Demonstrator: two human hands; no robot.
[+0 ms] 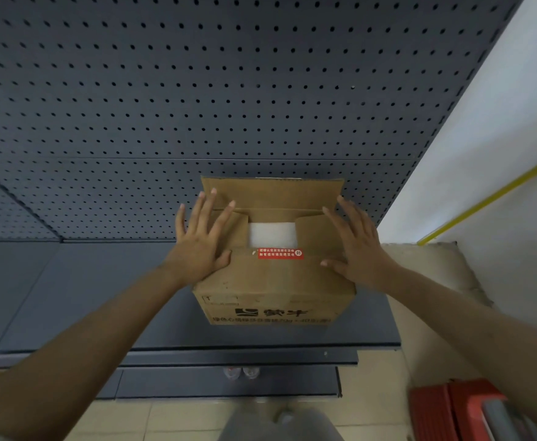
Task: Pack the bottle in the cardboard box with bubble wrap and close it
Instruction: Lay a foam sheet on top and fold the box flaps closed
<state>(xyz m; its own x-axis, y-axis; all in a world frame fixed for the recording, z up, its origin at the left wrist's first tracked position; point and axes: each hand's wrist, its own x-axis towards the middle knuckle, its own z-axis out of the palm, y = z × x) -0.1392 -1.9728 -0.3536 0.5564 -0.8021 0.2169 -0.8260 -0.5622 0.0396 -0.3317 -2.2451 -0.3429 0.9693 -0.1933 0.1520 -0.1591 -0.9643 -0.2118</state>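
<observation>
From my head view, the cardboard box (pixel 275 281) sits on the dark shelf (pixel 70 281), its short side flaps folded in under my left hand (pixel 202 243) and right hand (pixel 356 246) — both flat, fingers spread, gripping nothing. White bubble wrap (pixel 272 233) shows between the flaps; the bottle is hidden, presumably beneath. Packing looks done — the stiff, matte brown far flap (pixel 270 192) stands upright, unclosed.
</observation>
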